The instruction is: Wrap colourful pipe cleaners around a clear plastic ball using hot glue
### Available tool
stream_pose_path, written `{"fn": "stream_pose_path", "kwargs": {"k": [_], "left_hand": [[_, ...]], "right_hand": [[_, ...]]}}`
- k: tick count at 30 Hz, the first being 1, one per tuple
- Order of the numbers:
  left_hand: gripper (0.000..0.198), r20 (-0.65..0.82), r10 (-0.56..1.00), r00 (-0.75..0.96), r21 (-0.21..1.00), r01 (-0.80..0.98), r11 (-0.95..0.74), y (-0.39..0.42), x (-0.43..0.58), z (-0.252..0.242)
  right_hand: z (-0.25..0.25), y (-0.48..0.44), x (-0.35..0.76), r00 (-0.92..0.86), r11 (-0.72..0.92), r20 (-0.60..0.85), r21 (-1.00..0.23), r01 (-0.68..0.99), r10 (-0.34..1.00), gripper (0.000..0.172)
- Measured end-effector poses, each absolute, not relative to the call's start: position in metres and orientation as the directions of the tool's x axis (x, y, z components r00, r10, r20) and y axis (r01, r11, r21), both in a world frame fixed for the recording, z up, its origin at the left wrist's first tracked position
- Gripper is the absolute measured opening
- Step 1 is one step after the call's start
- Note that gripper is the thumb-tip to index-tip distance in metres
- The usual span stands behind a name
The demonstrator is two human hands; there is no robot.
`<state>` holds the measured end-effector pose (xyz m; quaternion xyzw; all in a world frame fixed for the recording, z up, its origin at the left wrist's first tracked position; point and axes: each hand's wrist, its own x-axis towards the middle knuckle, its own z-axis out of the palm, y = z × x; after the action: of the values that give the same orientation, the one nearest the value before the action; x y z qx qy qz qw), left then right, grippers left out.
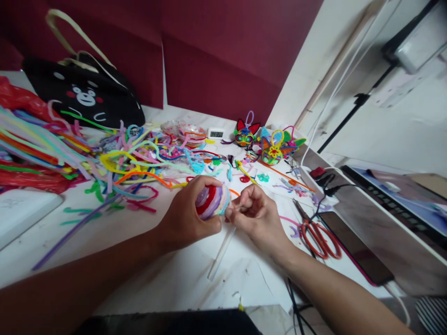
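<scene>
My left hand point(188, 215) is wrapped round a small ball of wound pipe cleaners point(211, 201), striped red, lilac, white and pale blue. My right hand point(256, 215) is pinched shut at the ball's right side, gripping a thin pale strand there. Both hands hover just above the white table point(146, 274). A clear plastic stick point(220, 253) lies on the table below them.
Loose coloured pipe cleaners point(115, 158) cover the table's left and middle. A black bear bag point(87, 95) stands behind. Two finished pipe-cleaner figures point(270, 142) sit at the back, near a small digital clock point(216, 134). Red-handled scissors point(319, 237) and a phone point(356, 253) lie right.
</scene>
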<state>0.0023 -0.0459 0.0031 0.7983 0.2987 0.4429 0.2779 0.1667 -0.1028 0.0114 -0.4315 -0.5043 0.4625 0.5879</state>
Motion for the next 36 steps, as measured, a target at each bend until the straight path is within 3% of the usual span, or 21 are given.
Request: {"fn": "stream_pose_path", "kwargs": {"k": [11, 17, 25, 36], "left_hand": [[0.048, 0.578, 0.684, 0.445, 0.693, 0.175, -0.699, -0.044, 0.003, 0.003], [0.048, 0.583, 0.675, 0.452, 0.701, 0.139, -0.699, -0.040, 0.002, 0.001], [0.051, 0.586, 0.651, 0.482, 0.686, 0.132, -0.715, -0.042, 0.002, -0.002], [0.055, 0.426, 0.749, 0.508, 0.828, 0.116, -0.549, -0.038, 0.001, -0.008]], "right_hand": [[0.006, -0.100, 0.166, 0.041, 0.114, 0.106, -0.951, -0.288, 0.993, 0.042], [0.006, -0.101, 0.167, 0.022, 0.079, 0.076, -0.949, -0.307, 0.997, 0.046], [0.007, -0.103, 0.166, 0.024, 0.168, 0.169, -0.934, -0.315, 0.985, 0.042], [0.009, -0.104, 0.169, 0.084, 0.144, 0.124, -0.937, -0.317, 0.989, 0.052]]}}
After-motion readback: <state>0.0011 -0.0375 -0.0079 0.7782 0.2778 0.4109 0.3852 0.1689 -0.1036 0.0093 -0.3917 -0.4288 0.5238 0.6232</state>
